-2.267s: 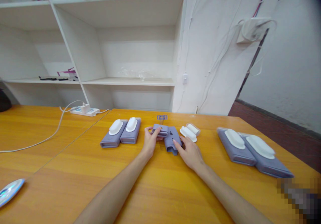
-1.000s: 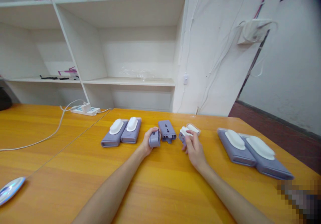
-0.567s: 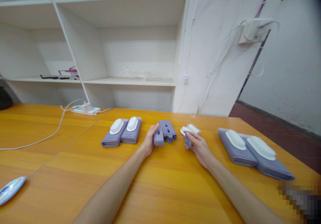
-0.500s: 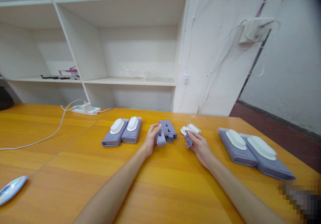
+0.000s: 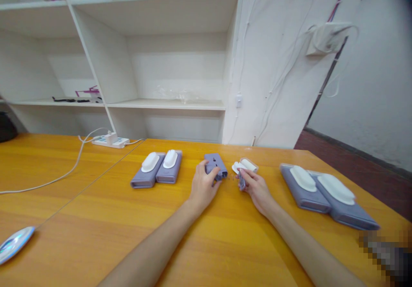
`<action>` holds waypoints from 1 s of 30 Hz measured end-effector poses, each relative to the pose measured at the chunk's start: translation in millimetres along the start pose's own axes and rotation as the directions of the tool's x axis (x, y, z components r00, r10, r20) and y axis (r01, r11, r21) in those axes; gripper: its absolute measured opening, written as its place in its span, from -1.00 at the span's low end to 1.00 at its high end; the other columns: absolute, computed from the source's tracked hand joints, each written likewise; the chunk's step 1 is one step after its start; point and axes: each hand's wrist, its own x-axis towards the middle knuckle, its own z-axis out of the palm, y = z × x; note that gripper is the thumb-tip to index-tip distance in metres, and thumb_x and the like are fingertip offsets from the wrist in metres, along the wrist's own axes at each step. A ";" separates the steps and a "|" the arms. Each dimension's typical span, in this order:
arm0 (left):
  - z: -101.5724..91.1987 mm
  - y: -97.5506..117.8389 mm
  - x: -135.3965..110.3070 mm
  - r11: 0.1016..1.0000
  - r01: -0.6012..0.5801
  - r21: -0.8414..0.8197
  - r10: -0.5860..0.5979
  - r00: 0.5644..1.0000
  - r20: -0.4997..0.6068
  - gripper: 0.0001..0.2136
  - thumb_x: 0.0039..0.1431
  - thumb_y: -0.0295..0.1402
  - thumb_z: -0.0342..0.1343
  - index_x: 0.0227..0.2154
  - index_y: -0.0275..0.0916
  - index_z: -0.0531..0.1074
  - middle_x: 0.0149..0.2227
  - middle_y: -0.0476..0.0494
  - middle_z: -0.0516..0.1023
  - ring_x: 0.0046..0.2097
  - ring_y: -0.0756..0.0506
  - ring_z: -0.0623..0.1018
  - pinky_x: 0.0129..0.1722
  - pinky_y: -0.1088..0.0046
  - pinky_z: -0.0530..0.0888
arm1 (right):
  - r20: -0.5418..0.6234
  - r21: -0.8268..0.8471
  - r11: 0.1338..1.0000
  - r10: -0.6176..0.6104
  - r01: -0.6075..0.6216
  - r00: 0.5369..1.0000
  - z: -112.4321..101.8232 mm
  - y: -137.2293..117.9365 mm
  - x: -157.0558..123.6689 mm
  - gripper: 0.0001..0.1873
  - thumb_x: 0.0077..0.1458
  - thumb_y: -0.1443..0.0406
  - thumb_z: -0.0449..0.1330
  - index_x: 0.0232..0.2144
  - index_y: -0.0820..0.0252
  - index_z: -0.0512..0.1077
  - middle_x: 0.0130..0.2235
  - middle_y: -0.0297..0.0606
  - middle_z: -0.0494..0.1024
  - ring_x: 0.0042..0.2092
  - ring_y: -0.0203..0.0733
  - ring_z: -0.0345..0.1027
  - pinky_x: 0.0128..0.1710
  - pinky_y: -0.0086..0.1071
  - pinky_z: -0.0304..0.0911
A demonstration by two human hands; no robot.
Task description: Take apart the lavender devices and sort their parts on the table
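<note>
Lying on the wooden table [image 5: 199,248], the greyish-purple case [image 5: 213,159] shows dark slots in its upper face. The left hand [image 5: 202,188] curves over its left side and near end, thumb and fingers partly spread; whether they grip anything I cannot tell. Just right of it, the right hand [image 5: 257,189] pinches a small purple part [image 5: 242,184] near white pieces [image 5: 248,164]. Any lettering is too small to read.

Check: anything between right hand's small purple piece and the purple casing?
Yes: tiny bits, too small to identify, lie between the small purple piece and purple casing; left hand is at the casing's near end.
</note>
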 end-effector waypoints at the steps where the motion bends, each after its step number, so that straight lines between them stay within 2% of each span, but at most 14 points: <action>1: 0.9 -1.0 -0.4 1.000 0.023 0.016 -0.023 1.000 -0.007 -0.68 0.02 -0.43 0.17 -0.13 -0.03 0.43 0.10 -0.19 0.18 0.12 -0.27 0.25 0.06 0.10 0.32 | 0.006 -0.008 1.000 0.002 -0.002 1.000 0.2 -0.1 -0.4 -0.56 -0.18 0.07 0.37 -0.26 0.21 0.51 -0.40 -0.27 0.52 -0.51 -0.32 0.27 -0.56 -0.45 0.17; 4: 3.2 -2.6 -1.6 0.998 0.067 -0.022 -0.067 0.998 -0.019 -0.81 0.09 -0.43 0.09 -0.24 -0.03 0.46 0.10 -0.16 0.23 0.09 -0.25 0.30 0.01 0.13 0.36 | 0.025 -0.028 1.000 0.010 -0.009 1.000 0.3 0.3 -0.7 -0.54 -0.19 0.08 0.37 -0.24 0.20 0.51 -0.38 -0.27 0.53 -0.50 -0.33 0.28 -0.55 -0.46 0.17; 7: 4.3 -2.0 -2.2 0.993 0.055 -0.105 -0.058 0.998 -0.032 -0.89 0.11 -0.40 0.09 -0.34 -0.05 0.48 0.13 -0.13 0.25 0.08 -0.26 0.33 0.01 0.13 0.35 | 0.035 -0.014 1.000 0.017 -0.016 0.999 -0.5 0.0 -0.1 -0.54 -0.17 0.10 0.37 -0.19 0.17 0.50 -0.35 -0.28 0.54 -0.48 -0.34 0.30 -0.53 -0.47 0.19; 13: 3.4 2.1 -0.9 0.982 0.064 -0.177 -0.073 0.996 -0.047 -0.79 0.11 -0.39 0.13 -0.19 0.02 0.47 0.16 -0.15 0.25 0.10 -0.27 0.34 -0.03 0.19 0.39 | 0.016 0.068 0.996 0.053 -0.054 0.998 -1.3 -4.0 1.0 -0.59 -0.15 0.13 0.37 -0.23 0.19 0.51 -0.35 -0.27 0.54 -0.51 -0.36 0.29 -0.57 -0.50 0.17; 16: 2.9 4.0 -1.2 0.953 0.072 -0.294 -0.086 0.996 -0.035 -0.82 0.09 -0.39 0.15 -0.24 0.01 0.49 0.16 -0.11 0.26 0.11 -0.25 0.35 -0.08 0.30 0.43 | -0.003 0.094 0.993 0.070 -0.069 0.998 -1.7 -5.4 1.4 -0.63 -0.15 0.14 0.37 -0.27 0.20 0.51 -0.38 -0.26 0.55 -0.52 -0.36 0.28 -0.59 -0.51 0.16; 19: 3.0 4.7 -1.6 0.949 0.055 -0.311 -0.059 0.998 -0.005 -0.86 0.08 -0.36 0.18 -0.28 0.00 0.49 0.16 -0.10 0.27 0.13 -0.25 0.34 -0.10 0.30 0.44 | -0.018 0.127 0.989 0.078 -0.075 0.997 -2.8 -7.0 1.7 -0.67 -0.16 0.15 0.37 -0.31 0.18 0.52 -0.37 -0.27 0.56 -0.49 -0.34 0.31 -0.55 -0.49 0.21; 24: 3.3 4.6 -1.1 0.990 -0.034 -0.134 0.034 0.999 -0.001 -0.89 0.08 -0.33 0.18 -0.30 -0.04 0.47 0.15 -0.14 0.27 0.10 -0.25 0.35 -0.07 0.20 0.43 | 0.028 0.169 0.982 0.074 -0.077 0.997 -6.6 -9.8 1.9 -0.69 -0.13 0.17 0.36 -0.29 0.14 0.52 -0.28 -0.25 0.56 -0.31 -0.23 0.40 -0.38 -0.42 0.32; 27: 2.5 5.8 -0.7 0.986 -0.103 0.128 0.097 0.994 0.058 -0.89 0.16 -0.28 0.09 -0.25 -0.08 0.43 0.16 -0.20 0.22 0.10 -0.26 0.33 -0.11 0.18 0.46 | 0.074 0.198 0.975 0.083 -0.096 0.994 -9.8 -9.1 2.5 -0.68 -0.12 0.19 0.35 -0.25 0.11 0.52 -0.23 -0.26 0.57 -0.26 -0.23 0.41 -0.33 -0.42 0.33; 30: 1.8 7.4 -0.2 0.931 -0.141 0.338 0.110 0.988 0.109 -0.83 0.24 -0.26 -0.02 -0.17 -0.12 0.38 0.15 -0.27 0.19 0.08 -0.25 0.33 -0.14 0.21 0.48 | 0.115 0.231 0.967 0.084 -0.109 0.990 -13.3 -6.5 4.1 -0.67 -0.10 0.21 0.35 -0.21 0.08 0.51 -0.17 -0.28 0.56 -0.21 -0.25 0.41 -0.27 -0.45 0.33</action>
